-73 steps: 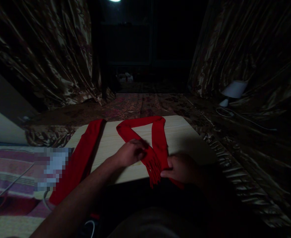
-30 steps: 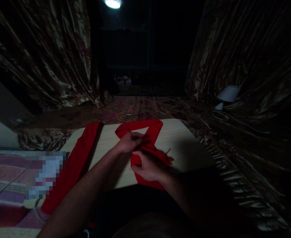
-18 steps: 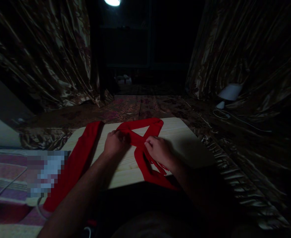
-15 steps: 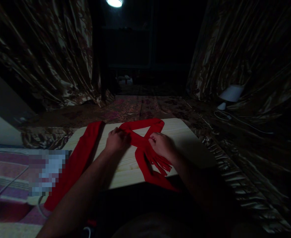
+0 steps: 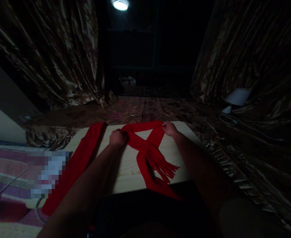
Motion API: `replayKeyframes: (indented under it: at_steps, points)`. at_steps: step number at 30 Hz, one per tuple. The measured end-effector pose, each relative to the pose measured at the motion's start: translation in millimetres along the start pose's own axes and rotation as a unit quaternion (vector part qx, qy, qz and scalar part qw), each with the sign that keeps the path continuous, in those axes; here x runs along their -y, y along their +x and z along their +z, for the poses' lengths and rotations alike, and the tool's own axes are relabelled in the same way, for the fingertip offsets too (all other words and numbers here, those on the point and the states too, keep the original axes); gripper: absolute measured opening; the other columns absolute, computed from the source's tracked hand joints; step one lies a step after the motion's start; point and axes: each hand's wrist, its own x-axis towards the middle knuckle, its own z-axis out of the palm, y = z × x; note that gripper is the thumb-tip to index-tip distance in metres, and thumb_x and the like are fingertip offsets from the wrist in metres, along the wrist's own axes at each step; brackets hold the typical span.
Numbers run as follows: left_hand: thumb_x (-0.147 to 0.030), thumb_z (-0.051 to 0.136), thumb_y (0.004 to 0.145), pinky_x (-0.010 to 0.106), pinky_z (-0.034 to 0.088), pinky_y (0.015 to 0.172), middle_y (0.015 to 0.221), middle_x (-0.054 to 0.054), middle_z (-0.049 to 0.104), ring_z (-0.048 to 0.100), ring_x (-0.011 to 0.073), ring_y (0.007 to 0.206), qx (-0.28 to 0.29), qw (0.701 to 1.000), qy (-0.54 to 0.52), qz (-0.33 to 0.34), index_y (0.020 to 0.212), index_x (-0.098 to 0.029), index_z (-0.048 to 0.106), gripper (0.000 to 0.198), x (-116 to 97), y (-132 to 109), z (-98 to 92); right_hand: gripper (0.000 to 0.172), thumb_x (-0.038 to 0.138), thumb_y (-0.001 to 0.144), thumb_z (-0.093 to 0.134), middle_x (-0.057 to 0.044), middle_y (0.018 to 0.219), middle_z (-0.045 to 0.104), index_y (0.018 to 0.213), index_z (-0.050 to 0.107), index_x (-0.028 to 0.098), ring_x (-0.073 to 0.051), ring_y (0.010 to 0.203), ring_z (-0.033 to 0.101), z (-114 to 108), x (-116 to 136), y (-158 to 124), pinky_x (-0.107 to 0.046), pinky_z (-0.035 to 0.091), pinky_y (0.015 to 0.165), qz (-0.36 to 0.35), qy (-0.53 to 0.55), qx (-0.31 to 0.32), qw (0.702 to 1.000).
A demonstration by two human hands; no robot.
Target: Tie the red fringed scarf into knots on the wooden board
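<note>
A red fringed scarf (image 5: 145,147) lies in a crossed loop on a pale wooden table (image 5: 125,168), its tassels spread toward the near right. My left hand (image 5: 118,137) is closed at the loop's left bend, gripping the fabric there. At the far right corner of the loop, my right hand (image 5: 169,128) pinches the scarf's edge between thumb and fingers. The near end of the scarf runs off the table's front edge into shadow. A second red strip of cloth (image 5: 86,148) lies along the table's left side; whether it joins the scarf cannot be seen.
A striped bedcover (image 5: 9,175) with a white cable is at the left. Beyond the table is a patterned cloth surface (image 5: 135,109), with a small white lamp (image 5: 238,96) and its cord to the right. Dark curtains (image 5: 68,59) hang on both sides.
My right hand has moved from the scarf's crossing away to the far right corner of the loop and pinches it there. My left hand stays at the left bend. The view has shifted slightly.
</note>
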Motion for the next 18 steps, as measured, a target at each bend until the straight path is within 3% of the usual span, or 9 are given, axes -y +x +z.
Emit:
replayKeyframes:
  at_steps: [7, 12, 18]
  points:
    - [-0.04, 0.042, 0.091, 0.034, 0.049, 0.085, 0.119, 0.016, 0.07, 0.064, 0.031, 0.106, 0.003, 1.0, -0.001, -0.006, 0.115, -0.018, 0.073, 0.045, 5.8, 13.7, 5.8, 0.041, 0.005, 0.083, 0.053, -0.014, 0.124, 0.07, 0.119, 0.071, 0.008, -0.02, 0.114, 0.064, 12.8, -8.1, -3.6, -0.026, 0.043, 0.102, -0.016, 0.016, -0.026, 0.999]
    - [-0.044, 0.042, 0.091, 0.041, 0.049, 0.084, 0.123, 0.017, 0.068, 0.061, 0.0364, 0.111, 0.024, 0.999, 0.009, -0.027, 0.126, -0.02, 0.067, 0.049, 12.8, 21.5, 4.5, 0.049, 0.003, 0.08, 0.05, -0.013, 0.133, 0.064, 0.125, 0.067, 0.009, -0.021, 0.122, 0.058, 4.8, -13.4, -16.4, -0.027, 0.039, 0.109, -0.058, 0.001, -0.028, 0.998]
    - [-0.049, 0.038, 0.092, 0.049, 0.046, 0.089, 0.131, 0.016, 0.063, 0.052, 0.0397, 0.119, 0.018, 0.999, 0.005, -0.041, 0.13, -0.023, 0.061, 0.052, 5.8, 22.8, 4.2, 0.046, 0.005, 0.084, 0.047, -0.014, 0.135, 0.061, 0.126, 0.066, 0.01, -0.02, 0.122, 0.054, -8.6, -5.4, -31.5, -0.027, 0.037, 0.107, -0.09, -0.075, -0.01, 0.993]
